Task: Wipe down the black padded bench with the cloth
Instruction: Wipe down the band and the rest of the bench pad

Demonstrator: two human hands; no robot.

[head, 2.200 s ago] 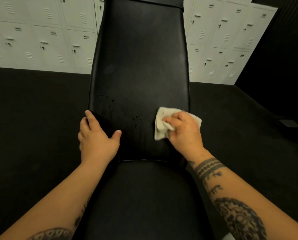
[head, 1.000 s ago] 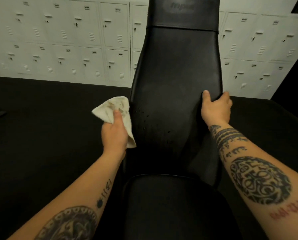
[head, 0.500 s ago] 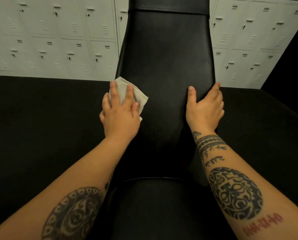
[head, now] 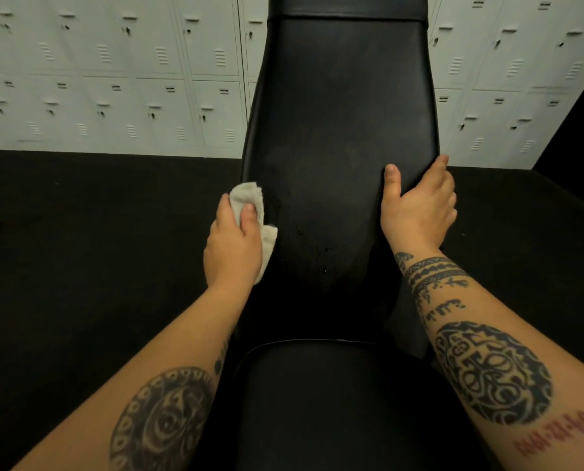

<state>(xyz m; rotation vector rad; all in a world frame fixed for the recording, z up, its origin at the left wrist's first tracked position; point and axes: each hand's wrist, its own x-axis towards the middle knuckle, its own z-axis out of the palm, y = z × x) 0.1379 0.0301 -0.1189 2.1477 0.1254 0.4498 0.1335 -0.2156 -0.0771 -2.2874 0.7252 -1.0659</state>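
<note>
A red tattooed line of digits and dashes (head: 555, 436) runs along the right forearm (head: 494, 375), upside down and too blurred for me to read. I find no legible marks on the lockers (head: 114, 79) or the bench (head: 341, 107).

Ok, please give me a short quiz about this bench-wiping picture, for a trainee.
1. True or false: the left hand holds the cloth.
2. What does the right hand hold? A) a locker door B) the right edge of the bench C) a spray bottle
3. Fill in: small wet ___ lie on the bench beside the cloth.
Key: 1 true; 2 B; 3 droplets.
</note>
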